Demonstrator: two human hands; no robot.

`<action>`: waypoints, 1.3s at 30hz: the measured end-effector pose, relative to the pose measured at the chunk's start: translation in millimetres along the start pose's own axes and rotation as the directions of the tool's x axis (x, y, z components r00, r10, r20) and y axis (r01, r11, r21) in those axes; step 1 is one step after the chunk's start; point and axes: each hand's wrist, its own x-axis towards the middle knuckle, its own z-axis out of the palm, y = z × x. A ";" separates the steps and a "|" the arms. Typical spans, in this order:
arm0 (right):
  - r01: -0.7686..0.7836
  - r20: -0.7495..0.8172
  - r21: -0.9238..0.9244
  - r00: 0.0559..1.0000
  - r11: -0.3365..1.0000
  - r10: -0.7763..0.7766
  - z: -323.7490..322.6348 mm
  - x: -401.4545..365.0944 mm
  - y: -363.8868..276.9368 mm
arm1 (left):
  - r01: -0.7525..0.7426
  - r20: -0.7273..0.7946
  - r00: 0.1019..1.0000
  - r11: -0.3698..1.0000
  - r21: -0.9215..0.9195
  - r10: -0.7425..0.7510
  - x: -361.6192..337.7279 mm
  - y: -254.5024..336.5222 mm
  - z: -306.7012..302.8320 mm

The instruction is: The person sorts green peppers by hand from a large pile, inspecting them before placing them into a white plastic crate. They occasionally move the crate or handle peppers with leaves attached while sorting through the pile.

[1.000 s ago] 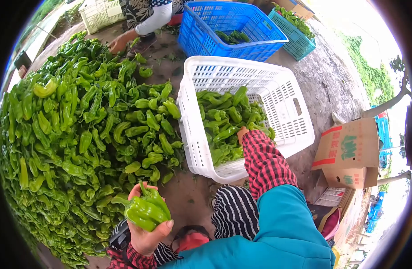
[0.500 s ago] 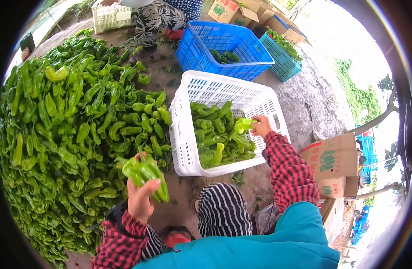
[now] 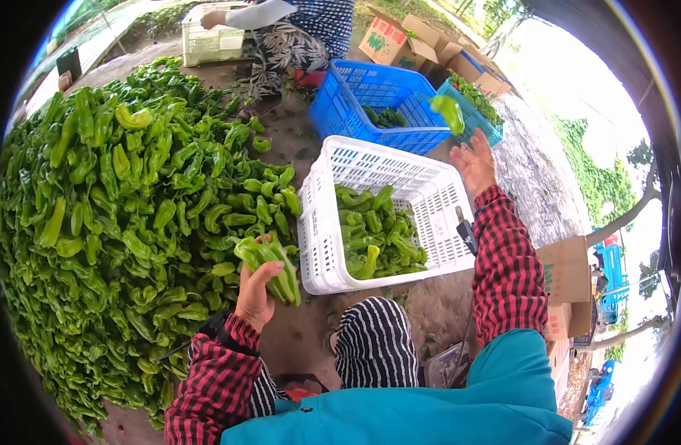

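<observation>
The left hand (image 3: 253, 298) is closed round a bunch of glossy, wrinkled, long green peppers (image 3: 270, 265), fingers wrapped over their middles. The bunch is held just off the near left corner of the white slotted plastic crate (image 3: 318, 222), above bare ground. Its long axis runs on a slant, upper ends up and to the left by the heap, lower ends hanging down to the right past the fingers. Which end carries the stems I cannot tell.

The right hand (image 3: 477, 165) is raised over the crate's far right corner, palm open and fingers spread, gripping nothing. Just above it a single bright green pepper (image 3: 448, 111) is in mid-air, blurred, its length tilted from upper left to lower right, in front of the blue plastic crate (image 3: 355, 111) and the teal mesh basket (image 3: 480, 122).

The white crate is partly filled with the same peppers. A broad heap of green peppers (image 3: 110, 208) covers the ground on the left. Beyond it another person's light sleeve (image 3: 259, 13) reaches to a pale slotted crate (image 3: 210, 41), with printed cardboard boxes (image 3: 388, 41) behind.
</observation>
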 end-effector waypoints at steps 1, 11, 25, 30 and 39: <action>-0.016 -0.006 0.001 1.000 1.000 0.016 3.6 0.4 -0.6 | 0.060 0.097 0.994 0.988 -0.143 -0.046 -0.2 3.2 2.1; -0.747 0.522 0.354 0.657 0.563 0.544 177.2 -188.5 25.8 | 0.030 0.278 0.955 0.899 -0.436 0.103 -2.3 30.1 -17.9; -0.773 0.757 0.387 0.578 0.503 0.305 220.2 -237.3 69.1 | -0.115 -0.050 0.993 0.934 -0.339 0.104 -4.1 45.8 -43.6; -0.940 0.856 0.301 0.342 0.164 0.389 211.7 -224.3 82.9 | -0.154 -0.228 0.964 0.986 -0.070 0.135 -3.2 45.6 -40.4; -0.923 0.830 0.358 0.382 0.139 0.406 214.4 -224.8 81.6 | -0.069 -0.065 0.997 0.913 -0.401 0.047 4.0 41.8 -47.8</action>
